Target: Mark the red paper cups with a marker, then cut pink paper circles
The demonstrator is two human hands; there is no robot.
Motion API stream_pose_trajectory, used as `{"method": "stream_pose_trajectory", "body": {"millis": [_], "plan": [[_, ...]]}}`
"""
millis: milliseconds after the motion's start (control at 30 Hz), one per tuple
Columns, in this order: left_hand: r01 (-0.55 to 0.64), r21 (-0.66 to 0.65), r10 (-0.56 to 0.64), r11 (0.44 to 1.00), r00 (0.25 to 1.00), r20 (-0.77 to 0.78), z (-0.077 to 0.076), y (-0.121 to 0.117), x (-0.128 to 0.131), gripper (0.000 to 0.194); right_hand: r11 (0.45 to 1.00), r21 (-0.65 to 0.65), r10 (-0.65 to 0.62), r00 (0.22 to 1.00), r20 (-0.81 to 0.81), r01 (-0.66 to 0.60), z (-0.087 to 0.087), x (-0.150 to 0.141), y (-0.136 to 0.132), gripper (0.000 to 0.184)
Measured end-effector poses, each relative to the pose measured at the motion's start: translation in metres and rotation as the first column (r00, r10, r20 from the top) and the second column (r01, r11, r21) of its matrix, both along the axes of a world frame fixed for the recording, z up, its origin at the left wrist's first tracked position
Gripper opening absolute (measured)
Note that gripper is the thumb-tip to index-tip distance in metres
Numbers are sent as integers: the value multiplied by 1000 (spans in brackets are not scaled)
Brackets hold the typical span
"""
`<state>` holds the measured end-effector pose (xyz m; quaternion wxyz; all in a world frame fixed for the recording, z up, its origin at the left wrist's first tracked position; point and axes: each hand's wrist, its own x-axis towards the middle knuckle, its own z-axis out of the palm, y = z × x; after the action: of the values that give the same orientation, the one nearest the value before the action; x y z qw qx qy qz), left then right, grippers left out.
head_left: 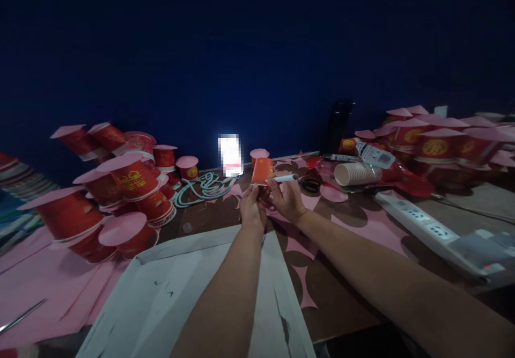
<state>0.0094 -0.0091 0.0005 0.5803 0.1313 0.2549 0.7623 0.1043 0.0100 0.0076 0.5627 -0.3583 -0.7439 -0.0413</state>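
Both my hands meet at the middle of the table. My left hand (252, 205) has its fingers closed at the rim of an orange-red paper cup (261, 170), which points away from me. My right hand (288, 199) grips a slim white pen-like tube (285, 178) close beside the cup; whether it is a pen or a glue tube I cannot tell. Behind the cup is another red cup with a pink paper disc (259, 153) on it. Under my forearms lies a white shallow box lid or board (169, 277).
Red cups with pink discs (132, 178) are piled at left, more (436, 143) at right. A coiled pale cable (203, 189) lies near a bright blurred screen (230, 155). At right are stacked paper cups (356, 174), scissors (309, 184), and a power strip (426, 228). Pink paper offcuts (370, 229) cover the brown table.
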Motion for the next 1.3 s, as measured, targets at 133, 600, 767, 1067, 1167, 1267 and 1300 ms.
{"method": "stream_pose_trajectory", "body": {"millis": [133, 600, 767, 1067, 1167, 1267, 1300], "plan": [[-10, 8, 10, 1000, 1000, -11, -1, 1, 0, 13, 1000, 9, 4, 1000, -3, -4, 0, 0, 0, 14], [18, -38, -19, 999, 1000, -7, 2, -1, -1, 7, 1000, -5, 0, 992, -123, -1, 2, 1, 2, 20], [13, -20, -14, 1000, 1000, -24, 1, 0, -1, 10, 1000, -13, 15, 994, -105, -17, 0, 1, 2, 19], [-8, 13, 8, 1000, 1000, -26, 0, 0, 0, 15, 1000, -7, 23, 999, -34, -23, -1, 0, 1, 18], [-4, 35, 6, 999, 998, -64, -2, 1, 0, 16, 1000, 0, -4, 1000, 20, 4, 0, 0, 1, 16], [-5, 49, 10, 999, 996, -93, -4, 2, 0, 16, 1000, 19, -22, 999, 32, 21, 0, -1, 0, 14], [-6, 54, 11, 999, 995, -98, -4, 2, 1, 16, 1000, 21, -18, 999, 35, 17, 0, -1, 0, 14]]}}
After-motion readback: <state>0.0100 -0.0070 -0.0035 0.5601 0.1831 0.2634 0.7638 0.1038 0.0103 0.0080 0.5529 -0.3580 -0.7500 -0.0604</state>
